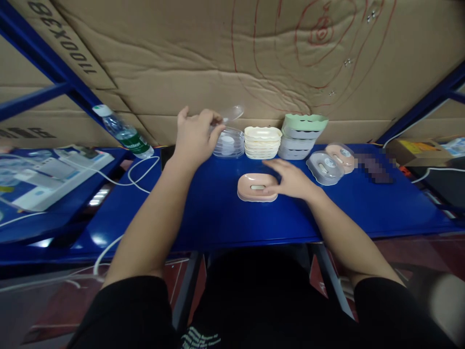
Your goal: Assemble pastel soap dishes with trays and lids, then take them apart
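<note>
My left hand (195,135) pinches a clear plastic lid (232,113) and holds it lifted above a stack of clear lids (228,143) at the back of the blue table (218,213). My right hand (290,179) rests with its fingers stretched out against the right side of a pink soap dish (256,187) in the middle of the table. A stack of cream dishes (262,141) and a stack of grey dishes topped by a green one (303,134) stand behind it.
Two covered dishes, a grey one (324,167) and a pink one (341,156), lie to the right. A water bottle (123,132) leans at the back left, with white cables (138,177) and white devices (54,174) on the left table. Cardboard (232,58) lines the back wall.
</note>
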`<state>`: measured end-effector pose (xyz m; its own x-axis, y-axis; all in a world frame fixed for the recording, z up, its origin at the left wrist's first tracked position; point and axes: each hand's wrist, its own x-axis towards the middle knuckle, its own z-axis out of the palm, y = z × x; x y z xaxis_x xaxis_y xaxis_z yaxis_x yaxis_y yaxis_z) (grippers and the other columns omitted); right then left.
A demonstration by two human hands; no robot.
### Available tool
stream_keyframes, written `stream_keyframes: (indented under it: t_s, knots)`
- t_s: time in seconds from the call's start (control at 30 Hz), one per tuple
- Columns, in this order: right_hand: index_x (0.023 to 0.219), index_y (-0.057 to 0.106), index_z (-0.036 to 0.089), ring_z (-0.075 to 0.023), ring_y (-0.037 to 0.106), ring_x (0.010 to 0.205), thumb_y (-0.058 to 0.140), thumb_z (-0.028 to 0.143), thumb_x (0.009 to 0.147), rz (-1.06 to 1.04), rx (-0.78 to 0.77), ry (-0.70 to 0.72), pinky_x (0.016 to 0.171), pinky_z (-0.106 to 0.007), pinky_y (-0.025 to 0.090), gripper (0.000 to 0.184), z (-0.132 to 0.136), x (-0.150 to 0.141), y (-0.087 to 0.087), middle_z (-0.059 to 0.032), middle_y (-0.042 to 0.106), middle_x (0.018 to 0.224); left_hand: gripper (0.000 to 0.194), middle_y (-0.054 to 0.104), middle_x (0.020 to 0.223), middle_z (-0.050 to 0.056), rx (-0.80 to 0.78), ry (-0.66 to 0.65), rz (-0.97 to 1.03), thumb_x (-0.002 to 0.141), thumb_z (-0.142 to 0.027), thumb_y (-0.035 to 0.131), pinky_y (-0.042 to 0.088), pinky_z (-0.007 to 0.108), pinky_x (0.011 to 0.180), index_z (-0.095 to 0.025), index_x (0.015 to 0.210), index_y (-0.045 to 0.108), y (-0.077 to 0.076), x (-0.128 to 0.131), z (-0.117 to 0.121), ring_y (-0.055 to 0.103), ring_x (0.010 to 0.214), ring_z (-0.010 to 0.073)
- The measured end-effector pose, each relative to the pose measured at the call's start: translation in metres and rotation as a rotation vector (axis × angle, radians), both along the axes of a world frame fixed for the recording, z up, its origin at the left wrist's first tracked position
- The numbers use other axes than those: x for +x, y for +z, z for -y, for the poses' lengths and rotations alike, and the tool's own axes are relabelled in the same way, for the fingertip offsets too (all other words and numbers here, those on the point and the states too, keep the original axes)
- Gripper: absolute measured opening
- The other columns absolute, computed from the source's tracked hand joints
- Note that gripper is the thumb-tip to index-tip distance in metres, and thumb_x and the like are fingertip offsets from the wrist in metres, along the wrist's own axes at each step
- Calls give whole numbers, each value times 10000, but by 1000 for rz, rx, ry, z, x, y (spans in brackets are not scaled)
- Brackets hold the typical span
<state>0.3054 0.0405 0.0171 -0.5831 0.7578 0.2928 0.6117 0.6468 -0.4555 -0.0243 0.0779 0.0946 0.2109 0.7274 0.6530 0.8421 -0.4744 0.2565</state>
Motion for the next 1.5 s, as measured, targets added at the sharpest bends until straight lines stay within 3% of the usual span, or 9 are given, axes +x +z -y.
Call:
stream_keyframes:
  t_s: [0.13,0.23,0.37,0.5,0.63,0.8,1.03,1.3,1.5]
  knots:
    - [1787,273,284,-454,540,1541,726,826,897,-268,315,-234,1252,-695,480,1136,-5,10,7,-193,520,1705,390,815,1179,89,-17,-197,216,1085,-485,601,562,494,1113,-217,1351,699,-17,19,35,767,1105,268]
    - [1823,68,319,-472,381,1656,700,841,903,-219,477,-186,1298,-737,399,1232,-7,12,6,-167,345,1825,458,811,941,56,-179,-432,465,1093,-536,587,631,356,816,-190,1363,717,-44,30,38,757,804,193]
    - [1811,177,396,-418,320,1701,659,700,1017,20,538,60,1347,-690,349,978,-2,3,2,-81,350,1845,356,799,867,41,-512,-546,657,1046,-477,688,589,282,650,-199,1248,783,-70,40,31,685,643,134]
    - [1752,388,394,-369,451,1632,687,571,1048,91,508,198,1316,-619,429,785,7,-8,1,-69,472,1782,350,818,963,61,-699,-538,762,1053,-502,683,535,259,554,-216,1225,787,-75,47,30,626,583,108]
    - [1691,512,335,-380,553,1537,760,510,989,2,426,126,1260,-613,487,764,5,-11,-4,-121,542,1708,516,798,1190,112,-619,-551,647,968,-587,778,625,321,723,-208,1319,753,-78,46,31,726,821,166]
    - [1640,588,308,-392,598,1476,835,628,899,-60,248,79,1241,-597,513,845,-1,-6,-9,-147,581,1627,990,622,1544,160,-514,-615,284,705,-601,993,608,536,1094,-263,1555,615,-89,38,29,690,1274,332]
    - [1614,605,279,-403,623,1390,919,670,787,8,46,121,1205,-586,533,968,4,-4,1,-154,644,1466,974,633,1562,165,-499,-615,89,770,-616,935,492,602,1248,-239,1595,582,-96,40,31,612,1446,374]
    - [1619,595,231,-437,632,1350,943,690,713,145,-59,100,1185,-621,502,1074,1,-4,-1,-169,685,1453,738,727,1456,96,-500,-661,-47,833,-608,871,517,549,1216,-288,1475,694,-91,46,35,669,1367,355]
    - [1612,592,274,-400,647,1289,953,709,689,105,-108,107,1135,-565,545,1083,-1,-2,-6,-137,664,1371,871,665,1567,127,-488,-637,-133,796,-585,891,506,573,1227,-277,1565,622,-103,45,25,629,1418,380]
